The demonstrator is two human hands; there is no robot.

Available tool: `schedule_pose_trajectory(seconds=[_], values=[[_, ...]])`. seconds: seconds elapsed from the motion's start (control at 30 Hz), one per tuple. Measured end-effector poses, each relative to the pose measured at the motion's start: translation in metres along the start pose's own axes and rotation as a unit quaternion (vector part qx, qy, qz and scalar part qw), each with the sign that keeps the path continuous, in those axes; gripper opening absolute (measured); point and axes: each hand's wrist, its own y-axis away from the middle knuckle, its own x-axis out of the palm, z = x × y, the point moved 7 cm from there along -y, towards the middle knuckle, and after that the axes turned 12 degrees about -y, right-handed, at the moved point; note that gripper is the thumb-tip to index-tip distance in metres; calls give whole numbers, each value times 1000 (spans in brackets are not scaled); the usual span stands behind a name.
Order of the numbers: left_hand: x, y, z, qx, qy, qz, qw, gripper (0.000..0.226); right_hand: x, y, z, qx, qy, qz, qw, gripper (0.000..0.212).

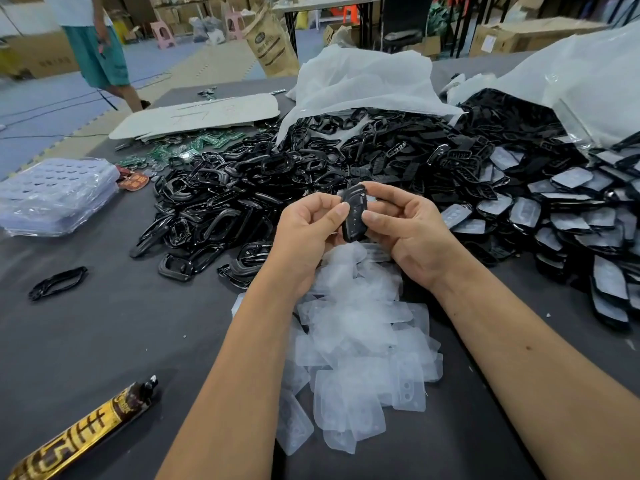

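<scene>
The fingers (341, 211) of the left hand (308, 233) and of the right hand (408, 233) are curled in. Both pinch one black key-fob shell (354, 216) from either side, thumbs on its face. It is held upright in the middle of the frame, clear of the desk (104, 341).

Just below the wrists lies a heap of translucent film pieces (363, 344). At centre left is a pile of black frames (214, 202), and at right are film-covered shells (571, 223) spilling from a white bag (588, 71).

The shell in hand looks bare, so this seems to be the film-peeling step, or a check of the part right after it. The next move probably calls for setting this shell aside, then reaching right for a covered one and catching its film edge with a fingernail.
</scene>
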Motion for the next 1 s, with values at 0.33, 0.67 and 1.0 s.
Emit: schedule_pose_trajectory(seconds=[0.33, 0.67, 1.0], values=[[18, -6, -23, 38, -90, -48, 994, 16, 3, 19, 69, -205, 416, -75, 883, 32], [172, -33, -62, 134, -326, 70, 933, 38, -46, 58, 179, -236, 714, -212, 624, 34], [200, -35, -62, 131, -461, 30, 877, 42, -78, 55, 198, -45, 773, -252, 580, 34]])
